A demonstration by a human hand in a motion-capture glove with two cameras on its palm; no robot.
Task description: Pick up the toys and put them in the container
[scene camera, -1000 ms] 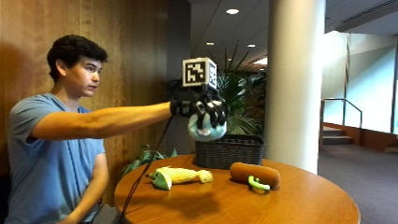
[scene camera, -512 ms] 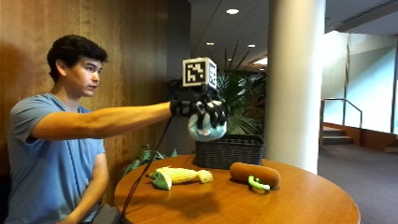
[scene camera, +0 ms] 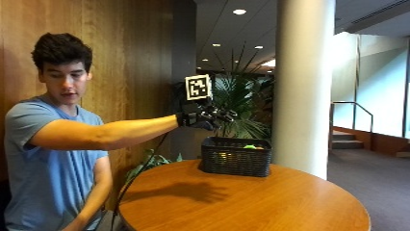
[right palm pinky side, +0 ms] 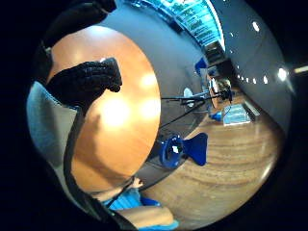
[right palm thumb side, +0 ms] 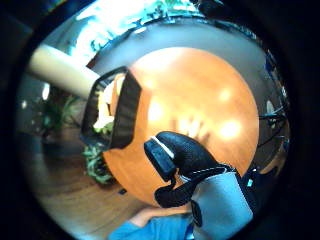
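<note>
I am holding my gloved right hand (scene camera: 206,117) out at arm's length, left of centre in the outside view, just above and to the left of the black woven container (scene camera: 236,156). My fingers are spread and holding nothing (the palm views show only a glove fingertip (right palm pinky side: 89,79) against the wood). The container is sitting at the far edge of the round wooden table (scene camera: 256,202), in the middle of the frame. Toys (scene camera: 251,147) are lying inside it, something green and yellow showing over the rim; in the thumb-side view they are showing yellow and green (right palm thumb side: 105,117) in the container (right palm thumb side: 125,112).
</note>
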